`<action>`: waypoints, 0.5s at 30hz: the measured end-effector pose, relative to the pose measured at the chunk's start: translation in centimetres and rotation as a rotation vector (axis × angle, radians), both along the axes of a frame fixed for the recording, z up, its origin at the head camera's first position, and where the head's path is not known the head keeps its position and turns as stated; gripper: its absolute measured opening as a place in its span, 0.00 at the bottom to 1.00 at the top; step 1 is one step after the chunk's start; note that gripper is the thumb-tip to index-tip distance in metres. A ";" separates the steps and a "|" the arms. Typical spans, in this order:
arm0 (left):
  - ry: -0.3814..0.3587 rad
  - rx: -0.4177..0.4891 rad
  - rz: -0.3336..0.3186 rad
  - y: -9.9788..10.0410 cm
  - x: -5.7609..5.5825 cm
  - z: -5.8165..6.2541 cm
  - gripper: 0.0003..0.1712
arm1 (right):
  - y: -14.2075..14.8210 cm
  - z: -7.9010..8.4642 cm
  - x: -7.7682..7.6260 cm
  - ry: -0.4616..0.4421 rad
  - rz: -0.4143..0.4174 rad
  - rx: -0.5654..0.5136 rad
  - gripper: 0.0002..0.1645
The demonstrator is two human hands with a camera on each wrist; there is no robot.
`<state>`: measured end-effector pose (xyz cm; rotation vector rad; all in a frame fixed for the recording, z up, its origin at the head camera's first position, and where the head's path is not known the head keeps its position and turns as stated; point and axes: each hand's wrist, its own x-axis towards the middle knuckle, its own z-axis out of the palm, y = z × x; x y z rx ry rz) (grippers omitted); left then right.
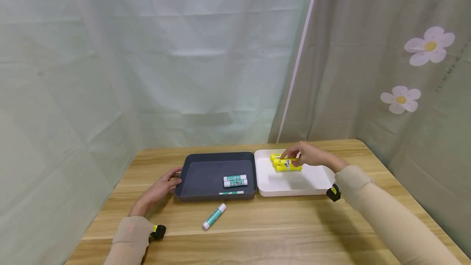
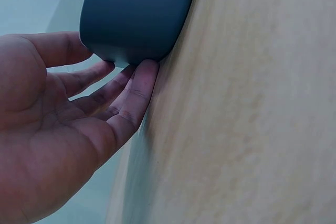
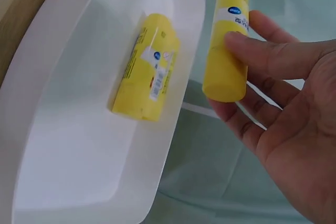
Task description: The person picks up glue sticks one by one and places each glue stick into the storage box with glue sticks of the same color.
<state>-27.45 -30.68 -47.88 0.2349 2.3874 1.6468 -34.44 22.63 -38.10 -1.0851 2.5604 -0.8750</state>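
In the right wrist view a yellow glue stick is pinched between the thumb and fingers of my right hand. That hand is over the white tray, where more yellow glue sticks lie side by side. My left hand rests its fingertips against the outer left side of the dark grey tray; in the left wrist view the fingers touch its corner and curve only slightly. White-and-green glue sticks lie inside the dark tray, one partly hidden by its front wall.
Another white-and-green glue stick lies slanted on the wooden table, in front of the dark tray. Both trays stand side by side near the table's back edge. Pale curtains hang behind and at both sides.
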 end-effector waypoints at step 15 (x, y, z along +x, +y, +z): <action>0.012 0.005 -0.012 0.0 0.1 0.0 0.36 | -0.5 -2.0 -1.8 -0.070 0.064 0.018 0.25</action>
